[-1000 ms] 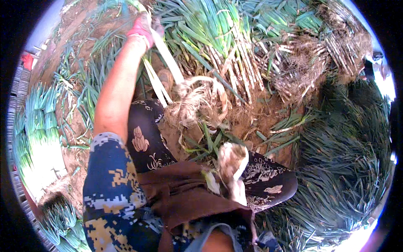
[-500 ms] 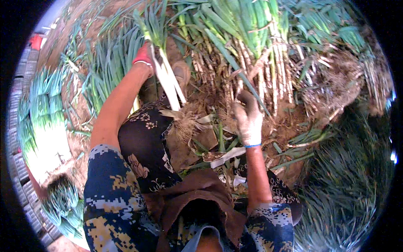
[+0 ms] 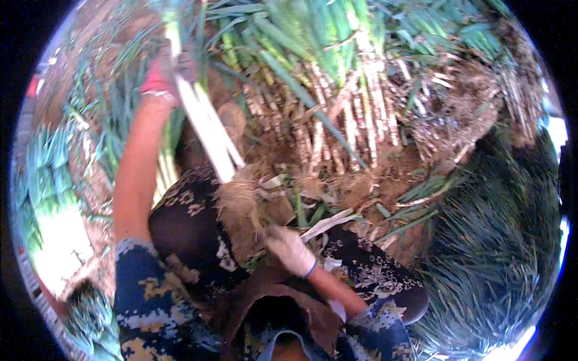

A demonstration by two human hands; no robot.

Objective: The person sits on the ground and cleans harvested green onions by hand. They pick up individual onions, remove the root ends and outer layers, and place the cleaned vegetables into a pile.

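While the left hand (image 3: 161, 75), in a reddish glove, has its fingers wrapped around the upper green part of a small bunch of green onions (image 3: 208, 129), the white stalks slant down from those fingers to a tangle of earthy roots (image 3: 239, 204) resting over the person's patterned lap (image 3: 186, 222). The right hand (image 3: 288, 248), in a pale glove, lies just below and beside those roots; its fingers look curled, touching or pinching at the root clump or loose skin, though I cannot tell whether they grip anything. Judging by how things lie, the work is well short of done: beyond the left fingers, a large heap of uncleaned onions (image 3: 337, 114) with dirt-caked stalks and matted roots remains, and scraps of peeled skin (image 3: 325, 222) lie just past the right fingers on the soil. To the far outer side of the left fingers, a stack of clean white-stemmed onions (image 3: 51, 240) suggests a share has already been finished. The held bunch itself looks mostly clean along its stalks, with the roots uncut.
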